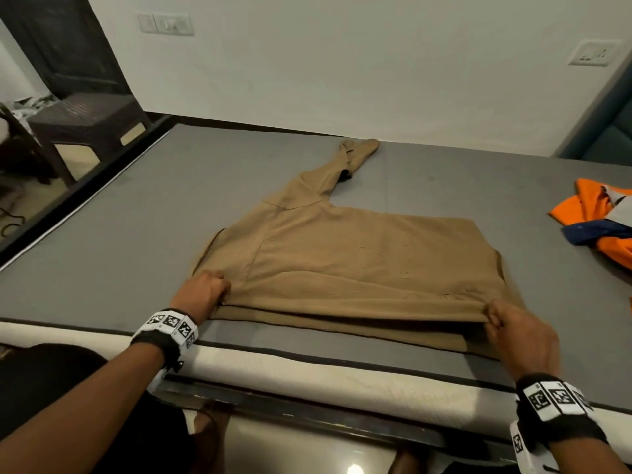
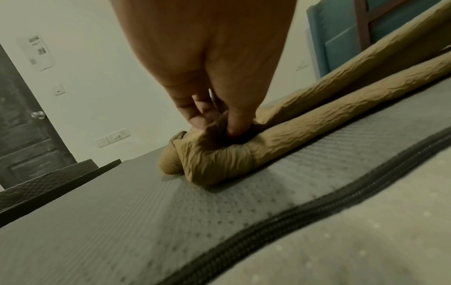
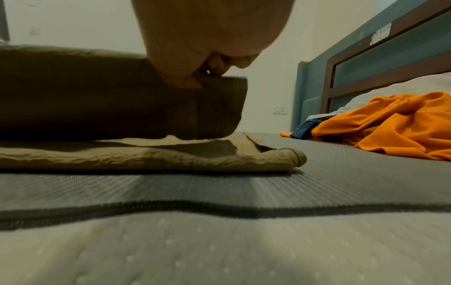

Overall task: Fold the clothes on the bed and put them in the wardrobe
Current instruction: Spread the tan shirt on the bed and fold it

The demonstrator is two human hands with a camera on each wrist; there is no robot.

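One bed (image 1: 136, 206) fills most of the head view, its grey mattress top edged by a dark zip line and a pale side band. On it, near the front edge, lies one tan shirt (image 1: 359, 261) of crinkled fabric, spread flat with its body doubled over so that two layers show along the near side; one long sleeve (image 1: 338, 165) runs away toward the far wall. Well apart from it, at the right edge of the bed, sits one rumpled heap of orange clothes (image 1: 595, 213) with blue and grey patches. The left hand (image 1: 205, 289) pinches the shirt's near left corner between thumb and curled fingers, bunching the cloth. The right hand (image 1: 523, 330) pinches the upper layer at the near right corner and holds it lifted off the layer below.
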